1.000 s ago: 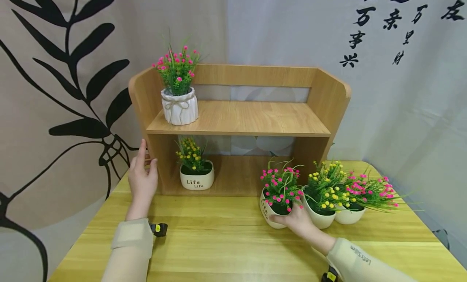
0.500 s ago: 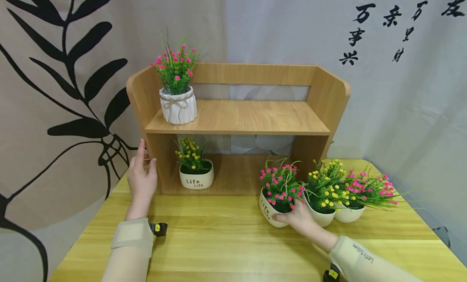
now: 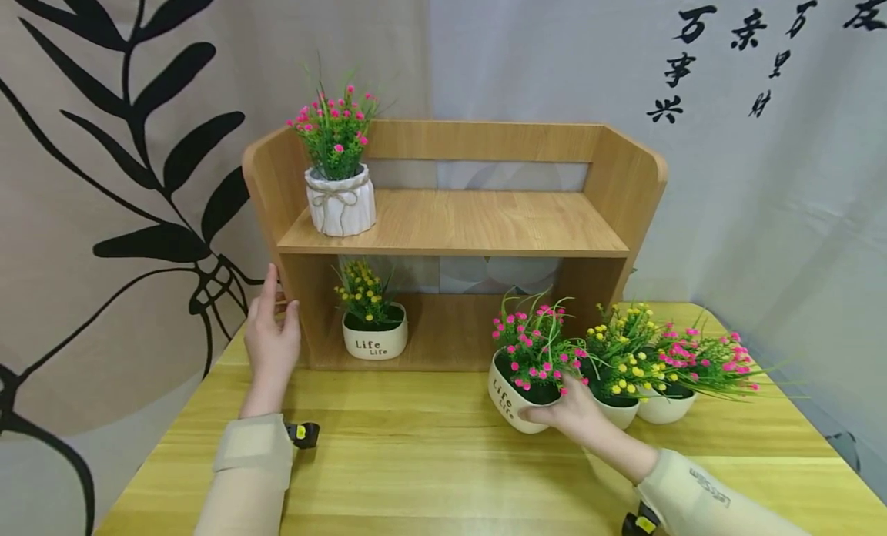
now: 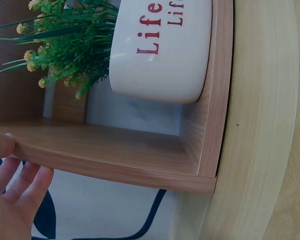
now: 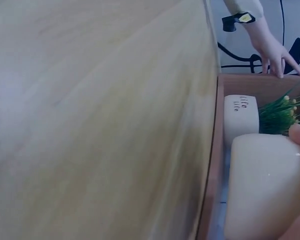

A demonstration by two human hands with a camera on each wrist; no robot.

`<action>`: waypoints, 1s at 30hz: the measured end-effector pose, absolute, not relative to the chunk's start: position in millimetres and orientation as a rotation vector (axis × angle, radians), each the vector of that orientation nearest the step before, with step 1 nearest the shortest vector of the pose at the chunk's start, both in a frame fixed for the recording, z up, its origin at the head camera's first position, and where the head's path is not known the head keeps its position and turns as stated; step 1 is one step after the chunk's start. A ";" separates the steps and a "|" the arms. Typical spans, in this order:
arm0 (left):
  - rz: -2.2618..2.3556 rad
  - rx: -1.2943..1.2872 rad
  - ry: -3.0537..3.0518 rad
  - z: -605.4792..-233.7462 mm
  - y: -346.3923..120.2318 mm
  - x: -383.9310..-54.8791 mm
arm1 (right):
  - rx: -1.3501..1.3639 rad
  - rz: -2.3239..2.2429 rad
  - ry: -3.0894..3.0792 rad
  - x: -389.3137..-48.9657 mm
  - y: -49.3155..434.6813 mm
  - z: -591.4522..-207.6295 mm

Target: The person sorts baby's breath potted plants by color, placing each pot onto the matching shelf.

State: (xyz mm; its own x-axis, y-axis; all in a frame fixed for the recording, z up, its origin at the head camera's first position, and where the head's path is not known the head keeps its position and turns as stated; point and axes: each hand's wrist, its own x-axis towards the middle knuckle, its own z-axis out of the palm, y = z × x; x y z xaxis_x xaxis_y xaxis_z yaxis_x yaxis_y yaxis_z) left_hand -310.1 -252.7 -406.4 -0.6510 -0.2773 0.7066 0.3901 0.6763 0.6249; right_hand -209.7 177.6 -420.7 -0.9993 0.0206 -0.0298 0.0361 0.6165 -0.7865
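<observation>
My right hand grips the rim side of a white oval flowerpot with pink artificial flowers and "Life" lettering. The pot tilts over the table just in front of the shelf's lower right part. In the right wrist view, the held pot fills the lower right, its flowers out of frame. My left hand rests against the left side panel of the wooden two-tier shelf, fingers extended along its outer side. In the left wrist view, the thumb of the left hand is at the panel's front edge.
A "Life" pot with yellow flowers stands on the lower tier, left. Above it, a white twine-tied pot holds pink flowers. To the right on the table stand a yellow-flowered pot and a pink-flowered pot.
The right hand has tilted the pink-flowered pot slightly more and drawn it a little away from the yellow-flowered pot beside it. The left hand stays at the shelf's side.
</observation>
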 end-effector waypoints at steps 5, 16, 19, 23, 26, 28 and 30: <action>-1.013 -0.085 -2.046 -406.4 -252.2 -312.0 | -0.069 -1.393 2.868 -203.7 178.4 -412.8; -0.995 -0.077 -2.042 -406.7 -251.9 -309.8 | -0.380 -1.393 2.939 -202.2 179.9 -398.0; -0.993 -0.077 -2.038 -407.6 -252.1 -309.7 | -0.401 -1.369 2.944 -201.6 179.5 -393.2; -0.985 -0.074 -2.032 -408.3 -252.2 -309.7 | -0.395 -1.355 2.934 -200.0 178.5 -386.2; -0.976 -0.076 -2.029 -407.8 -251.9 -309.8 | -0.384 -1.357 2.916 -199.3 177.6 -381.4; -0.970 -0.080 -2.029 -407.2 -251.6 -309.7 | -0.377 -1.366 2.906 -199.2 177.3 -378.9; -0.969 -0.084 -2.028 -406.5 -251.1 -309.3 | -0.391 -1.370 2.901 -198.9 177.1 -376.7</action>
State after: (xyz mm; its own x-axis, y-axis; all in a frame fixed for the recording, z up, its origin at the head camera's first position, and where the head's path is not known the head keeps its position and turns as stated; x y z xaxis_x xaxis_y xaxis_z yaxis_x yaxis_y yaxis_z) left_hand -309.3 -251.1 -406.5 -0.6252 -0.2809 0.7281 0.3900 0.6957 0.6033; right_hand -198.9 177.1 -376.7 -0.9668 -0.1784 0.1831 -0.2547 0.6124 -0.7484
